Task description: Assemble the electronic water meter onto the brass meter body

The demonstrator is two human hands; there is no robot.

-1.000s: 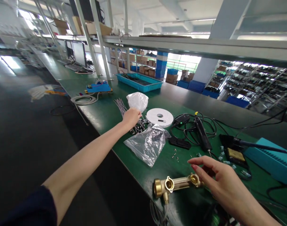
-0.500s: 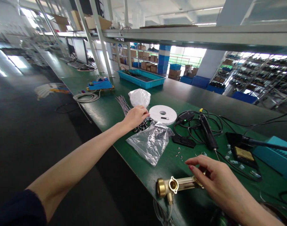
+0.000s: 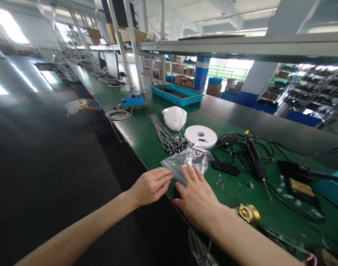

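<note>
Low over the bench's front edge, my left hand point(image 3: 153, 186) has its fingers bent and pressed together; what they hold, if anything, is hidden. Its fingertips are beside the near corner of a clear plastic zip bag point(image 3: 182, 162). My right hand point(image 3: 198, 195) is open, fingers apart, over the near part of that bag. Behind the bag lies a bundle of grey cables point(image 3: 161, 131) with dark metal ends. A white disc-shaped roll point(image 3: 191, 135) carries a small black piece point(image 3: 203, 140). My right forearm partly covers a brass pipe fitting point(image 3: 250, 213).
An electric screwdriver point(image 3: 254, 159) with coiled black cable lies to the right, near small screws point(image 3: 220, 181) and a sponge holder point(image 3: 301, 190). Farther back are a white bag point(image 3: 174, 118), a blue fixture point(image 3: 132, 100) and a blue tray point(image 3: 177, 96).
My left hand has come back from the cable ends to the bench's front edge. My right hand has moved left from the brass fitting to the plastic bag. The view has shifted.
</note>
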